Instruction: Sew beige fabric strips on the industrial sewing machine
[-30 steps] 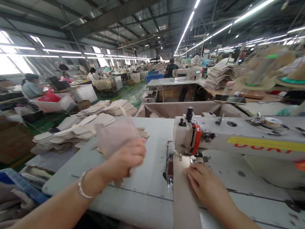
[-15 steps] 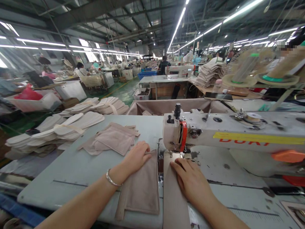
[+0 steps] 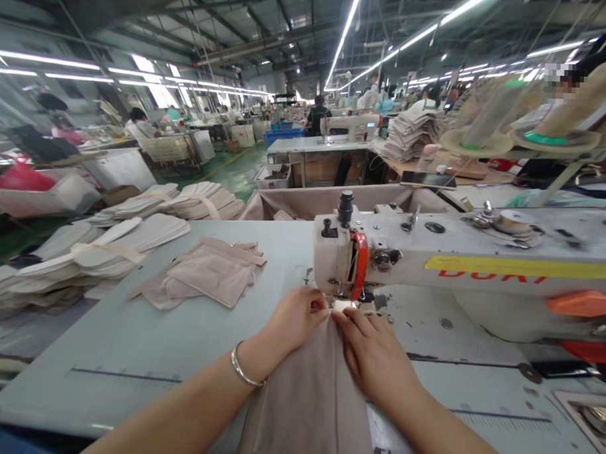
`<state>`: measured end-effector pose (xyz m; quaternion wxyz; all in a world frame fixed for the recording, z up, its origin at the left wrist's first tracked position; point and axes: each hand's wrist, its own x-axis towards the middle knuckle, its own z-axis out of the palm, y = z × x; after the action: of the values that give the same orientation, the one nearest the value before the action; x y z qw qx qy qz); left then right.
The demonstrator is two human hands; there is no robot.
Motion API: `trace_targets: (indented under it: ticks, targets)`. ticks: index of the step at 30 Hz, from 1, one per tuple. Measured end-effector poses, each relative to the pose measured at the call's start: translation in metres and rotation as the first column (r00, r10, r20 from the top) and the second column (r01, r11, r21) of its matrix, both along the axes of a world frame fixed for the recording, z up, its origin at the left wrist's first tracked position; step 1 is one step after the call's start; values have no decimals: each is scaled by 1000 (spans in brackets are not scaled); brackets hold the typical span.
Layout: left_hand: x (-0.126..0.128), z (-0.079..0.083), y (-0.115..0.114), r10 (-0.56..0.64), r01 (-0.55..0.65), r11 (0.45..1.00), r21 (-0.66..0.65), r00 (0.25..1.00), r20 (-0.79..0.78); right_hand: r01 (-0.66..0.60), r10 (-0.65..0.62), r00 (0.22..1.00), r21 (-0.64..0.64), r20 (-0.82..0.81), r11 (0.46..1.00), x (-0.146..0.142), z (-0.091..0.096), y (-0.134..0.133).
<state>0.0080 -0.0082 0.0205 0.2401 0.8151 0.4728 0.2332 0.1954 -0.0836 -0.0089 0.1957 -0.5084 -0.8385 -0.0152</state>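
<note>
My left hand pinches the top corner of a beige fabric panel just in front of the sewing machine's needle area. Under and beside the panel runs a long beige fabric strip, and the panel overlaps its left part. My right hand lies on the strip with fingers stretched forward, their tips beside the left hand's at the fabric edge. The sewing machine head, with a red-orange guard, stands directly above. Whether the presser foot touches the fabric is hidden by my fingers.
Several sewn beige pieces lie piled on the table to the left. Beyond its left edge are stacks of pale cut pieces. A fabric-lined bin stands behind the machine, and thread cones rise at the right.
My left hand has carried the panel right and laid it over the strip, up against my right fingertips. The right hand has stayed at the strip. The view has shifted slightly.
</note>
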Motion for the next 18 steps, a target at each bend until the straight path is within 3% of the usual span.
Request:
trace_targets:
  ticks: [18]
  targets:
    - [10,2,1,101,-97,993,71,993,-59,1,-1,1000,39,-7,999,0,-1,0]
